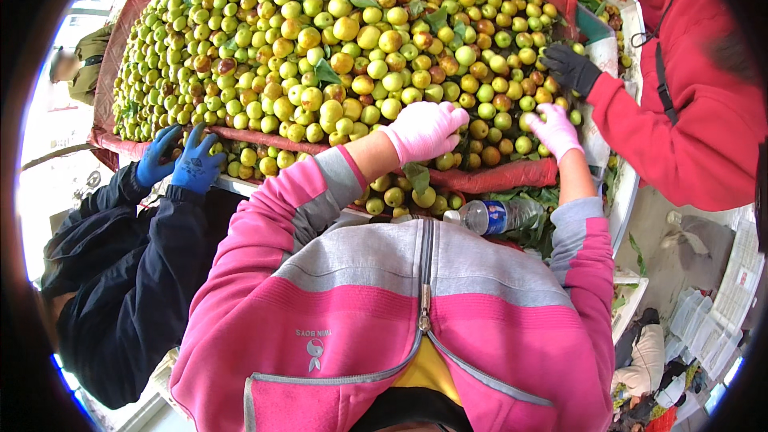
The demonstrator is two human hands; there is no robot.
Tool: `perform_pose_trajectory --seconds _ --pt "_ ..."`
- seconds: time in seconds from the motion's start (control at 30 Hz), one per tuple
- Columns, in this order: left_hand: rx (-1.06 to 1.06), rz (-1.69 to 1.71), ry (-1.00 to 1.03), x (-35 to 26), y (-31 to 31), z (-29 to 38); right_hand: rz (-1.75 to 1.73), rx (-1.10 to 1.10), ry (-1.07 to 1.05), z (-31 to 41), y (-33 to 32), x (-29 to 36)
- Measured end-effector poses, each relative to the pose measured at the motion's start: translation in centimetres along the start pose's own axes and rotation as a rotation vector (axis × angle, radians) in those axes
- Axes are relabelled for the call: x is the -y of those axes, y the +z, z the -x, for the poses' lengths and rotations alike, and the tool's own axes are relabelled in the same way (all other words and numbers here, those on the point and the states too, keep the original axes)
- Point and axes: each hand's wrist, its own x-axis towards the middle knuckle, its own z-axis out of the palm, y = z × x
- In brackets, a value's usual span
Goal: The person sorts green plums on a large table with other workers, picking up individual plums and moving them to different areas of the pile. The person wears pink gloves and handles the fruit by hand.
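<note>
A large heap of green and reddish-brown jujubes (336,60) spreads in front of me. My left hand (425,132), in a pink knit glove, rests low over the near part of the heap with its fingers curled down. Its palm side is hidden, so I cannot tell whether a fruit is in it. To the right, my right hand (555,130), in a matching glove, reaches among the jujubes with its fingertips bent onto them; whether it grips one is unclear. A red padded edge (495,175) runs below both hands, with more jujubes (393,197) on my side of it.
A plastic bottle (495,216) lies against leaves near my chest. At left, a co-worker's blue-gloved hands (197,159) touch the heap's edge. At right, a black-gloved hand (570,69) of a person in red reaches in. Stacked plastic crates (699,324) stand lower right.
</note>
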Motion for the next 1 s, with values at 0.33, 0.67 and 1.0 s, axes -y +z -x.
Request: perform_pose_trajectory --seconds 0.33,0.67,1.0 --pt "-0.108 0.169 -0.038 0.1 -0.4 1.8 0.192 -0.103 0.064 -0.2 -2.3 4.0" --pt "-0.159 0.290 -0.042 0.6 -0.4 1.2 -0.115 -0.368 -0.316 -5.8 1.4 7.7" --pt "-0.233 0.357 -0.238 4.4 -4.4 -3.1 0.280 0.176 -0.155 -3.9 -1.5 9.1"
